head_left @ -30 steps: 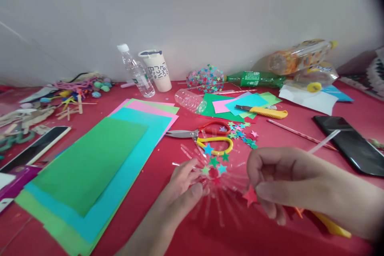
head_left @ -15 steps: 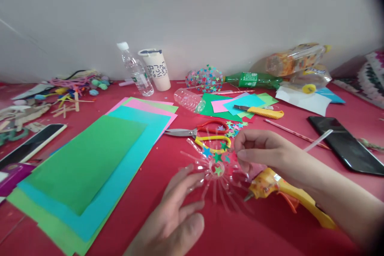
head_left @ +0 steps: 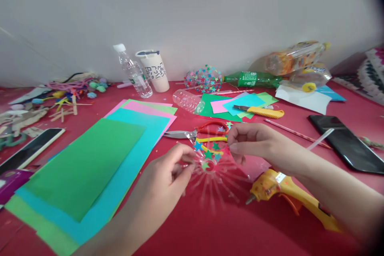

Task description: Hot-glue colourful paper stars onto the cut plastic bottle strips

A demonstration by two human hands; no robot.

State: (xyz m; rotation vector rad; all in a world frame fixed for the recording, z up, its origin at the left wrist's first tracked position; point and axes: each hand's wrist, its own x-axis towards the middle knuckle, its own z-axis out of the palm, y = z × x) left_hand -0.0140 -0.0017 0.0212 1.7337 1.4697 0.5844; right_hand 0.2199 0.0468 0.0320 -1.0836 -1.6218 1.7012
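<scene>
1 paper stack (head_left: 90, 164) lies at approx. 9 o'clock, beyond the L hand (head_left: 168, 176). The person's 2 hands flank 1 clear fringed piece (head_left: 211, 171): L at approx. 9 o'clock, R hand (head_left: 256, 142) at 2; L fingertips look a touch nearer. L thumb & index almost meet at the strips; can't tell if they pinch. R thumb & index close together, apparently on 1 red star (head_left: 226, 150). Piece splays round, no clear long axis. 1 glue gun (head_left: 282, 186), 4 o'clock; 1 pr. scissors (head_left: 193, 134), 12; approx. 5 stars (head_left: 208, 154) on the piece.
</scene>
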